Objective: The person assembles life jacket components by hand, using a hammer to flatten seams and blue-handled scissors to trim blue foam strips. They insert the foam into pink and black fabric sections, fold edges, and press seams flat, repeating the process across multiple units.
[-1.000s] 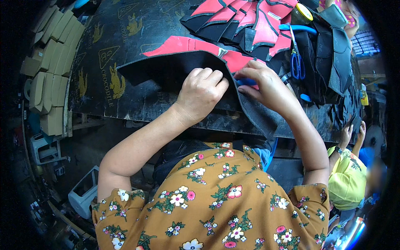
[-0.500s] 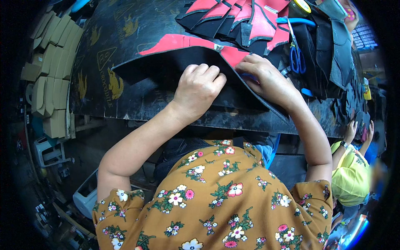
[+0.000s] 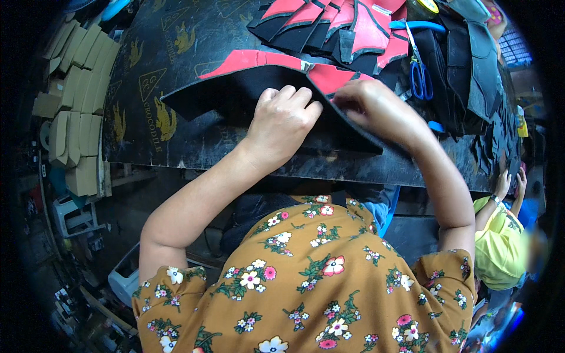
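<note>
Centrally, at the near side of the dark counter [image 3: 194, 150], a large black panel [image 3: 235, 88] is seen tilted up, its black face turned to the near side and its red face [image 3: 259, 59] showing along the far edge. By the left grip [image 3: 284, 120], a clenched shape is formed in front of the black face, the knuckles turned up; the fingertips are hidden, so whether anything is held inside cannot be told. By the right grip [image 3: 374, 109], bent fingers are brought to the panel's right edge; the hand is blurred, and whether the edge is firmly pinched or only touched cannot be told.

At the far side, a fan of red-and-black pieces [image 3: 376, 29] is spread on the counter. To the right of it, blue-handled scissors [image 3: 421, 81] are laid beside a stack of black pieces [image 3: 462, 70], with a curved blue object [image 3: 419, 25] placed near the blades. Farther off, a round container with a yellow lid [image 3: 428, 6] is partly cut by the upper rim.

On the left, brown cartons [image 3: 76, 117] are piled beyond the counter's end. On the right, a co-worker in a yellow top [image 3: 500, 247] is seen at the counter's near edge, both hands lifted to dark material.
</note>
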### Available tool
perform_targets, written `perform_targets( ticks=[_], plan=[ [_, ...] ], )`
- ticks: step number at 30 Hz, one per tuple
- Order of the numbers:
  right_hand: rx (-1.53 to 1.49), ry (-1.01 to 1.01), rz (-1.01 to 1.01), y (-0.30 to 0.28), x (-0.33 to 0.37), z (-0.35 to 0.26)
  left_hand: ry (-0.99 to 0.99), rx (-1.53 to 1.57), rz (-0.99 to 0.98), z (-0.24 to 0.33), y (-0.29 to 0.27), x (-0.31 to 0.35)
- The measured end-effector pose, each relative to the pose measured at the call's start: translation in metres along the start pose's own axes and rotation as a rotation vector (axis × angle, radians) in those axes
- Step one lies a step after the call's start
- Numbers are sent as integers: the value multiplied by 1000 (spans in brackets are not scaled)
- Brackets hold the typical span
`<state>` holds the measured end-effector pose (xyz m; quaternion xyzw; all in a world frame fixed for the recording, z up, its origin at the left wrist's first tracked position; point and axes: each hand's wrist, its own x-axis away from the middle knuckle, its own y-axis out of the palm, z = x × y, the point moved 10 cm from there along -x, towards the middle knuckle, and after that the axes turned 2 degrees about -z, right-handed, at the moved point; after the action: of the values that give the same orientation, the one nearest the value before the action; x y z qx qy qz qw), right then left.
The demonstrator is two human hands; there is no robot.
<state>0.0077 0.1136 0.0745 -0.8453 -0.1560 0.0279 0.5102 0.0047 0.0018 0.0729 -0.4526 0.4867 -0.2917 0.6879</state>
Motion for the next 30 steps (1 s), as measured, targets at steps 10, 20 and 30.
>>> perform_targets(
  ticks=[10, 20, 30],
  plan=[
    [272, 18, 253, 7, 27, -30, 19, 13, 24, 1, -1, -4],
    [-225, 247, 206, 8, 9, 44, 8, 85, 75, -8, 1, 1],
    [88, 130, 157, 6, -3, 29, 64, -32, -20, 4, 2, -4]
  ],
)
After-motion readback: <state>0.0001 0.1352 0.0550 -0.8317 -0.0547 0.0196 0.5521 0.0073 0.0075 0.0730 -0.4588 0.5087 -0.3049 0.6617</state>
